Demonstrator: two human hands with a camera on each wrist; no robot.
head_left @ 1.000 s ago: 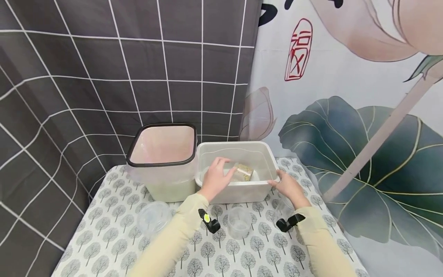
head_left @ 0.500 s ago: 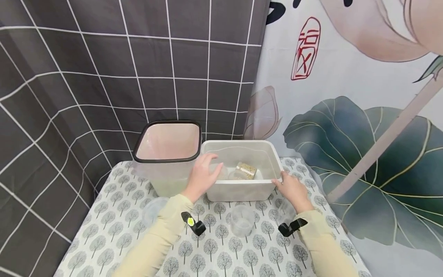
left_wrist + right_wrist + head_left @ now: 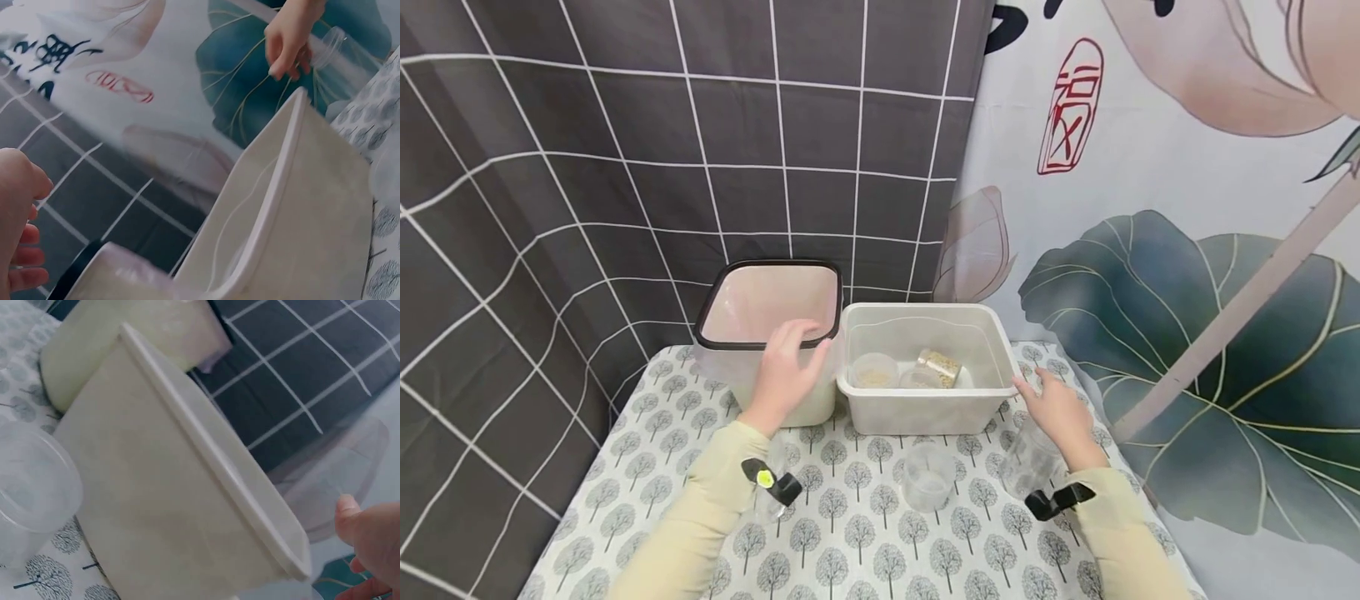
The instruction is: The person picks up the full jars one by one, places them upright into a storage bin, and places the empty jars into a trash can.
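Note:
My left hand (image 3: 782, 375) hovers over the front right of a square bin (image 3: 756, 387) with a black rim, fingers loosely spread and holding nothing. Just off the right front corner of a white rectangular basin (image 3: 925, 414) is my right hand (image 3: 1060, 417), its fingers relaxed. In the right wrist view, a gap shows between the thumb (image 3: 347, 512) and the basin's corner. Inside the basin lie a clear jar (image 3: 940, 367) of yellowish-green grains, tipped on its side, and a round clear tub (image 3: 874, 371) with pale contents. Another clear round container (image 3: 917, 379) overlaps the jar.
A clear plastic tub (image 3: 927, 477) stands before the basin. One clear jar (image 3: 1028, 462) is below my right hand; another clear container (image 3: 770, 500) is partly hidden by my left forearm. A dark gridded curtain (image 3: 700, 125) hangs behind the tree-print tablecloth (image 3: 880, 533).
My left hand has left the basin and moved left over the bin, uncovering the round tub. My right hand has let go of the basin's rim and shifted right. The view has turned slightly left.

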